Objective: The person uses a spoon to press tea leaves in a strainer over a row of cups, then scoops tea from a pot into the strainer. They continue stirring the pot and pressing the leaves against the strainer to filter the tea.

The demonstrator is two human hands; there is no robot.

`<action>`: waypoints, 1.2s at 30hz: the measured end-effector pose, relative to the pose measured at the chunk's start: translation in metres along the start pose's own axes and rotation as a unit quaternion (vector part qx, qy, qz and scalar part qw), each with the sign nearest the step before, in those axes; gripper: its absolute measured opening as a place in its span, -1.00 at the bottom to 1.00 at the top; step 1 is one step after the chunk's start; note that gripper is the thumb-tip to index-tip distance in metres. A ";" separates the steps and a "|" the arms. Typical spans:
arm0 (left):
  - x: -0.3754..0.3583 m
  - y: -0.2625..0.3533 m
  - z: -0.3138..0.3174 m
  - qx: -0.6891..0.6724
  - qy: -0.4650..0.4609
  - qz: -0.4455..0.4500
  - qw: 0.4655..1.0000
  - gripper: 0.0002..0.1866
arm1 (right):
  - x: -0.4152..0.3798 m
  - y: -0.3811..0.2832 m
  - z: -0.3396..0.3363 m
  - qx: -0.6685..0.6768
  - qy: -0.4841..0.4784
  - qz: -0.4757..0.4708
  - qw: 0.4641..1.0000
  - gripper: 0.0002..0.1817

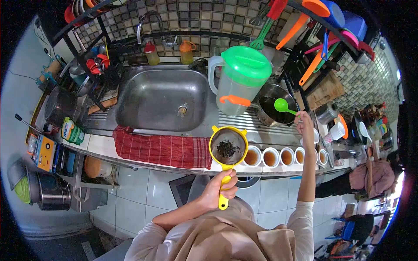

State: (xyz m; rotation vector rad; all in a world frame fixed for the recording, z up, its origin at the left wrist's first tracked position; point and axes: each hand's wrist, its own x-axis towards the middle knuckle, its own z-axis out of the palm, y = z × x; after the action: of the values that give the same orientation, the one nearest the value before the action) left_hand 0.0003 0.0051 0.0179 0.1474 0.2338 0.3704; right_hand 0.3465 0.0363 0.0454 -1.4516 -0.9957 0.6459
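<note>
Under white cups (271, 157), seemingly tiled counter (102, 145).

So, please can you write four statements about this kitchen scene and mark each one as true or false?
The left hand holds the yellow round strainer by its handle. True.
The right hand holds a red metal fork. False: it holds a bright green plastic spoon.
Dark residue lies in the strainer. True.
The red checked cloth lies inside the metal sink. False: it lies along the counter edge, in front of the sink.
</note>
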 end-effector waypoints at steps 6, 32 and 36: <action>-0.002 0.001 -0.013 -0.011 0.018 -0.006 1.000 -0.81 | 0.017 0.035 -0.009 -0.072 -0.002 0.015 0.997 -0.78; -0.001 -0.001 -0.031 -0.016 0.032 -0.040 0.999 -0.82 | 0.036 0.058 -0.021 0.024 0.013 0.158 0.987 -0.74; -0.002 0.000 -0.030 -0.009 0.055 -0.037 0.998 -0.82 | 0.034 0.059 -0.021 0.009 0.031 0.127 0.991 -0.75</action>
State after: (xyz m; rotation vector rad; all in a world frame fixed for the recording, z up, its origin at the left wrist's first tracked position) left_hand -0.0087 0.0070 -0.0102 0.1013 0.3438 0.3070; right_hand 0.3933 0.0591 -0.0036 -1.5875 -0.7612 0.7874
